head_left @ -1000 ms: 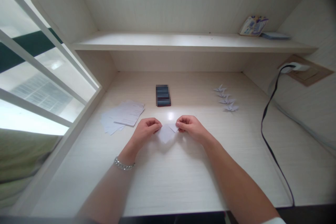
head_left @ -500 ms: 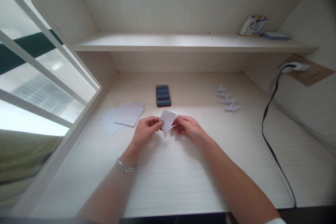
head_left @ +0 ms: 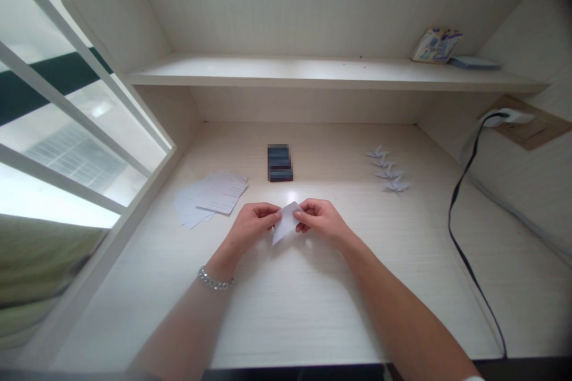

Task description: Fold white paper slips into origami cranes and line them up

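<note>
I had a small folded paper (head_left: 286, 223) pinched between both hands, held just above the desk (head_left: 286, 315) near its middle, with one point hanging down toward the wood. My left hand (head_left: 252, 225) was closed on its left edge, thumb and forefinger pressed tight and the other fingers curled under. My right hand (head_left: 320, 220) gripped the right edge the same way, so my fingertips nearly met across the sheet and covered both of its sides. A silver bracelet (head_left: 214, 280) sat on my left wrist. To the left of my hands, near but not touching, a loose pile of sheets (head_left: 210, 196) lay fanned out flat. Straight beyond the folded paper, a little farther back, lay a dark phone (head_left: 280, 162), its face too blurred to make anything out. Off to the right, well apart from my hands, stood a row of four little paper birds (head_left: 386, 168). A black cable (head_left: 451, 217) ran down from a plug (head_left: 507, 116) on the right wall and trailed across the desk to its front edge, well to the right of my right arm. Above everything ran a shelf (head_left: 290, 71), with a colourful booklet (head_left: 437, 44) leaning at its right end and something flat and grey just beside that. White bars (head_left: 75, 113) closed off the left side of the desk.
</note>
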Available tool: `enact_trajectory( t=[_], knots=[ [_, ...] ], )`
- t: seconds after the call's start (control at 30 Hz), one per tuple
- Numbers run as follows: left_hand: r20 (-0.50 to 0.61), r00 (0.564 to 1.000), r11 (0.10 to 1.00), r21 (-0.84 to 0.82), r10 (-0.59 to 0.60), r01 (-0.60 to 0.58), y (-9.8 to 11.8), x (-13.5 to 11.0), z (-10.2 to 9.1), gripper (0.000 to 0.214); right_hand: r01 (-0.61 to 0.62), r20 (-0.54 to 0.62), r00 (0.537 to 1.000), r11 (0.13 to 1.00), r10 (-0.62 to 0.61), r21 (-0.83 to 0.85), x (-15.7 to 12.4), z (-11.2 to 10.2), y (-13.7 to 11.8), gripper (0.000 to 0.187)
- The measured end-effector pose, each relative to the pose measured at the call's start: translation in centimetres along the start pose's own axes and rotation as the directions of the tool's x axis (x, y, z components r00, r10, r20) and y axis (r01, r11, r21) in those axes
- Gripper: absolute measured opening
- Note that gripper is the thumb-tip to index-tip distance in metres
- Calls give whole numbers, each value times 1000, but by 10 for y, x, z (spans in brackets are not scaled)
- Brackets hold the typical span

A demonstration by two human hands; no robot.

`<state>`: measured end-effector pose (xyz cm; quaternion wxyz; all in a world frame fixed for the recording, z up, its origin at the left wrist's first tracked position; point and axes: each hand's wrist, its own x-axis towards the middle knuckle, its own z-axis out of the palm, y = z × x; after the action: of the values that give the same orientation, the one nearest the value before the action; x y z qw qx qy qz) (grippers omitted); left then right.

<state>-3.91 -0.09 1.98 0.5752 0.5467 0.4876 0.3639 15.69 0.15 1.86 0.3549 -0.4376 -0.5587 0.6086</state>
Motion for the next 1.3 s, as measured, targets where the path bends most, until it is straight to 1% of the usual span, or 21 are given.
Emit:
enact_trajectory(
  t=[0.13, 0.23, 0.4, 0.5, 0.57, 0.63, 0.73, 0.93, 1.13, 1.3],
  knots=[
    [13, 1000, 998, -61, -17, 17, 3, -2, 0, 29, 6, 23, 1000, 1000, -6, 29, 0, 1, -2, 32],
    [3, 1000, 997, -80, -20, 20, 4, -3, 1, 26, 9, 24, 1000, 999, -10, 45, -1, 2, -1, 32],
    [-64, 998, 995, -99, 10, -16, 4, -3, 1, 19, 16, 13, 1000, 997, -17, 74, -2, 2, -1, 28],
    [-104, 994, 998, -52, 38, -44, 6, -3, 1, 16, 11, 75, 997, 997, -17, 79, -3, 2, -3, 31],
    [-97, 993, 998, 25, 67, -64, 7, -3, 1, 17, -11, 96, 995, 994, 1, 105, -4, 2, -4, 32],
    [-76, 993, 990, 109, 95, -86, 7, -4, 2, 17, -28, 53, 998, 993, 22, 113, -3, 3, -5, 32],
    [-50, 991, 977, 179, 124, -113, 7, -5, 3, 18, -21, -16, 1000, 998, 22, 62, -2, 5, -2, 30],
    [-80, 989, 990, 85, 123, -116, 5, -4, 6, 22, -7, -1, 1000, 999, 7, 34, 1, 7, 4, 28],
    [-67, 988, 988, 75, 137, -132, 2, -2, 6, 18, 14, -38, 999, 1000, -15, -10, 1, 6, 5, 25],
    [-67, 989, 991, 45, 129, -126, -1, 0, 5, 19, 3, -74, 997, 999, -5, -34, 1, 7, 7, 23]
  ],
)
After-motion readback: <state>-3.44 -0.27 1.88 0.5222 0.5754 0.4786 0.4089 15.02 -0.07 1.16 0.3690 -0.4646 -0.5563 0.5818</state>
